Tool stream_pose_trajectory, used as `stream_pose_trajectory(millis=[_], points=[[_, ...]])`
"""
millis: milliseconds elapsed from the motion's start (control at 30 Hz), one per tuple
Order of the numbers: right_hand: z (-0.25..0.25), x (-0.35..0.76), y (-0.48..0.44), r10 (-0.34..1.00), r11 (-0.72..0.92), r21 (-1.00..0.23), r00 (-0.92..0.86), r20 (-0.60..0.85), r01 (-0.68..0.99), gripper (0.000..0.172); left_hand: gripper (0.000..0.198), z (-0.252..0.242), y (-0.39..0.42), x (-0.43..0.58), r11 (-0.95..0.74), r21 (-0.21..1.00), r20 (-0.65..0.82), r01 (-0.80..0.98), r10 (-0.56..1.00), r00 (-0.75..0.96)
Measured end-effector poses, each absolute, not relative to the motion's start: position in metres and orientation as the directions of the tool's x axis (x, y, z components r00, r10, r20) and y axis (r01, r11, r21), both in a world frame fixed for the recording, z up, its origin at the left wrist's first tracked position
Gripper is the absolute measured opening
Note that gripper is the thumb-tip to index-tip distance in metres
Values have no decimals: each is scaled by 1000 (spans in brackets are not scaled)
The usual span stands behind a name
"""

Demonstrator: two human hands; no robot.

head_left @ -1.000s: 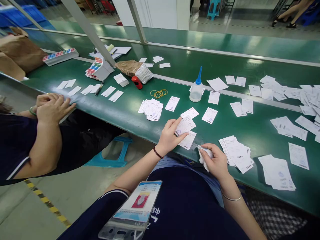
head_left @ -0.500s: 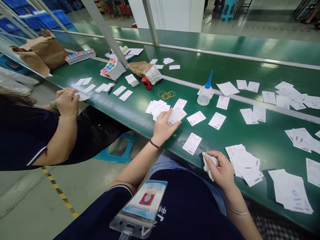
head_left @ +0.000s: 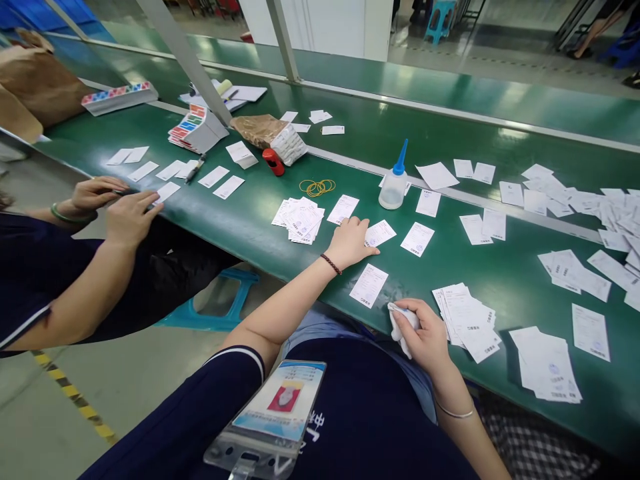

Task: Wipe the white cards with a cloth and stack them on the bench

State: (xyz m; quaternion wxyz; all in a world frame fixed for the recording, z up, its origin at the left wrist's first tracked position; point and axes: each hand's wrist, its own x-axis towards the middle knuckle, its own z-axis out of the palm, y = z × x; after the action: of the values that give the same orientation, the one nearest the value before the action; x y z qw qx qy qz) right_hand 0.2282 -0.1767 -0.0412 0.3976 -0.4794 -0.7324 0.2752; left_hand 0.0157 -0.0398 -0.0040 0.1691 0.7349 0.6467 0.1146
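Best pinch the white rectangular paper card (head_left: 383,233), nearside of the translucent blue-spouted plastic bottle (head_left: 393,191), by its edge with wide-fingered left hand (head_left: 351,241), grip uncertain; spare it the crumpled white cloth (head_left: 401,325) clutched in right hand (head_left: 427,335).

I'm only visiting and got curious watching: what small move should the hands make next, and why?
Probably the left hand should pick up the printed card beside its fingers: it lies over that card's left edge with thumb and forefinger spread, while the right hand is occupied, gripping a crumpled white cloth.
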Motion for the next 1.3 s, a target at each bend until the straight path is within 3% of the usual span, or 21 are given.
stream_pose_trajectory(millis=[200,467,600,867,1000,1100,1200,1300], points=[[-42,228,-177,912,409,-779,-241,331,476,12,59,0,-14,21,-61,361,-168,930,977,130],[-41,227,-177,897,441,-772,-241,370,457,10,32,-4,-19,14,-17,623,-133,782,983,127],[-42,227,-176,890,455,-758,-259,375,467,11,32,-7,-24,5,135,801,-217,584,974,72],[-41,227,-176,896,442,-766,-256,361,467,13,11,-8,-36,-5,85,801,-82,593,996,-31],[-43,227,-177,891,453,-755,-258,373,475,12,13,-13,-39,-8,131,921,-105,367,990,-92],[-43,227,-176,889,457,-746,-257,378,484,11,15,-13,-41,-12,138,989,-130,60,984,-119],[-43,227,-176,887,461,-739,-256,384,492,11,22,-7,-47,-19,129,960,-162,-250,980,-114],[-42,227,-176,884,467,-731,-266,384,497,11,27,0,-56,-23,188,833,-224,-520,975,-5]])
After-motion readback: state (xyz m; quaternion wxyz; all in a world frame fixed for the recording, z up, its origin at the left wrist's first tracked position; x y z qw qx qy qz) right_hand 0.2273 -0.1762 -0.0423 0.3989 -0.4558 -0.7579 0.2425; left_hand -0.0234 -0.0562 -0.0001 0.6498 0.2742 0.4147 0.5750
